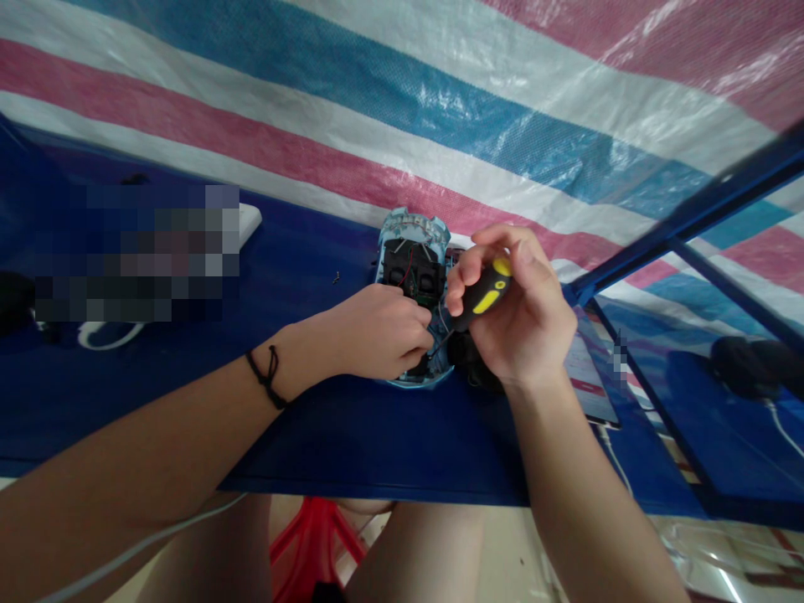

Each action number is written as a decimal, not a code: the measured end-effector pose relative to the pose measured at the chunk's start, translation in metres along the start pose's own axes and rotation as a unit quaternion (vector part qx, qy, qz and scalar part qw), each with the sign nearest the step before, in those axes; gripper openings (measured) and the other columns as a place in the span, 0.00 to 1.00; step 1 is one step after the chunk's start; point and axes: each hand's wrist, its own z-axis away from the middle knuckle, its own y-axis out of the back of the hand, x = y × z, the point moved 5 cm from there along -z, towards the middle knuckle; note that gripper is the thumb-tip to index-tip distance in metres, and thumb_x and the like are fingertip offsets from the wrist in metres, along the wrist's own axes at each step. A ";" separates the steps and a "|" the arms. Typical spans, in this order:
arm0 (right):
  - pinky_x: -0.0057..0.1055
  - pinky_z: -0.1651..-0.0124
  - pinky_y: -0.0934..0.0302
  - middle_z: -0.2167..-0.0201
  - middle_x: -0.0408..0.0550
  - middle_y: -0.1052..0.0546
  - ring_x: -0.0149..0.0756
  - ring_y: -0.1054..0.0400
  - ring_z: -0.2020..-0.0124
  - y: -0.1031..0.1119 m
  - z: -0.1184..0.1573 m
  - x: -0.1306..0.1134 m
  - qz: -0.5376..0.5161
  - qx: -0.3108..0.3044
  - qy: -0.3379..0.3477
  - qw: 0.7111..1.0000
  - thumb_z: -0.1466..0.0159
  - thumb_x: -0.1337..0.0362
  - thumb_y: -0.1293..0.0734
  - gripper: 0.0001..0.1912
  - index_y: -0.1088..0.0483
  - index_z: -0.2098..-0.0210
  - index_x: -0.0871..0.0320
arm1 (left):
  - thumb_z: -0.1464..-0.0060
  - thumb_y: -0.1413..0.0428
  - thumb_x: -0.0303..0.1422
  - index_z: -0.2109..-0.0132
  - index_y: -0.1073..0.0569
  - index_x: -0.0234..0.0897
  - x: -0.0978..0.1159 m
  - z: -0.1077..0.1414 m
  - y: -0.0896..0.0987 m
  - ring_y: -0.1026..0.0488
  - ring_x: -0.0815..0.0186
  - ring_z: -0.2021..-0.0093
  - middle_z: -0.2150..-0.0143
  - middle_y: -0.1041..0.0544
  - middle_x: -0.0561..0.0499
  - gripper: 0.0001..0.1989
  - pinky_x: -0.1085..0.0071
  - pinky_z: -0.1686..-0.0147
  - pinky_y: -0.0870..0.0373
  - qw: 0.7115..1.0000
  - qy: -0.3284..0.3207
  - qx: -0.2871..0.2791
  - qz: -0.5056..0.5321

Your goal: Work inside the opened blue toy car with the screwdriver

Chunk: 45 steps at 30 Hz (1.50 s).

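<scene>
A light blue toy car body [411, 224] lies on the blue table, its inside facing up with black parts, a green board and thin wires showing. Over its middle is my left hand [393, 331], fingers curled in; whatever they pinch is hidden. My right hand [531, 301] grips a black and yellow screwdriver [482, 300] by the handle. Its thin shaft slants down to the left, into the near part of the car body, close to my left fingers. The tip's exact contact point cannot be made out.
Small screws [336, 277] lie left of the car body on the blue table [301, 435]. A dark object is partly hidden behind my right hand. At right are a flat device [594, 389] with a cable and a blue metal frame [691, 226]. Striped sheeting [377, 109] hangs behind.
</scene>
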 end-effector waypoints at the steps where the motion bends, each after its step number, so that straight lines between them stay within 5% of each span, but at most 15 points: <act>1: 0.28 0.75 0.36 0.72 0.40 0.27 0.30 0.31 0.75 0.000 0.000 0.000 0.000 0.001 -0.001 1.000 0.30 0.48 0.29 0.14 0.25 0.58 0.53 | 0.35 0.43 0.31 0.66 0.18 0.40 0.000 0.000 0.000 0.22 0.63 0.66 0.66 0.17 0.51 0.11 0.64 0.65 0.34 1.000 0.000 -0.003 0.000; 9: 0.28 0.73 0.37 0.74 0.37 0.31 0.29 0.32 0.75 0.001 0.000 0.003 0.007 -0.001 -0.013 1.000 0.37 0.54 0.22 0.14 0.25 0.58 0.52 | 0.36 0.43 0.30 0.68 0.19 0.40 0.000 0.000 0.003 0.23 0.63 0.68 0.67 0.18 0.51 0.11 0.64 0.67 0.34 1.000 0.000 0.013 0.008; 16: 0.29 0.72 0.33 0.68 0.43 0.25 0.32 0.29 0.72 0.001 0.000 0.001 0.005 -0.005 -0.018 1.000 0.34 0.48 0.26 0.16 0.25 0.58 0.53 | 0.37 0.43 0.29 0.68 0.19 0.39 0.000 -0.001 0.003 0.23 0.63 0.68 0.68 0.18 0.51 0.12 0.65 0.66 0.33 1.000 0.000 0.007 0.012; 23: 0.25 0.74 0.36 0.73 0.37 0.28 0.27 0.32 0.76 0.002 0.000 0.006 0.007 0.009 -0.007 1.000 0.34 0.56 0.23 0.11 0.26 0.57 0.51 | 0.35 0.43 0.31 0.67 0.19 0.40 0.000 -0.001 0.003 0.23 0.63 0.67 0.66 0.18 0.50 0.12 0.64 0.65 0.33 1.000 0.005 -0.008 0.006; 29: 0.28 0.75 0.33 0.72 0.41 0.28 0.32 0.28 0.72 0.002 -0.002 0.004 0.007 0.009 -0.023 1.000 0.34 0.48 0.25 0.16 0.26 0.60 0.53 | 0.36 0.43 0.30 0.67 0.19 0.39 0.000 -0.001 0.002 0.22 0.62 0.66 0.66 0.17 0.50 0.11 0.64 0.65 0.33 1.000 0.003 -0.006 0.005; 45: 0.28 0.75 0.37 0.69 0.41 0.28 0.30 0.31 0.75 0.002 0.001 0.004 0.014 -0.010 -0.022 1.000 0.33 0.51 0.25 0.13 0.24 0.57 0.52 | 0.36 0.44 0.30 0.67 0.19 0.39 0.000 -0.001 0.002 0.22 0.63 0.67 0.66 0.17 0.51 0.12 0.63 0.66 0.33 1.000 0.003 0.005 0.004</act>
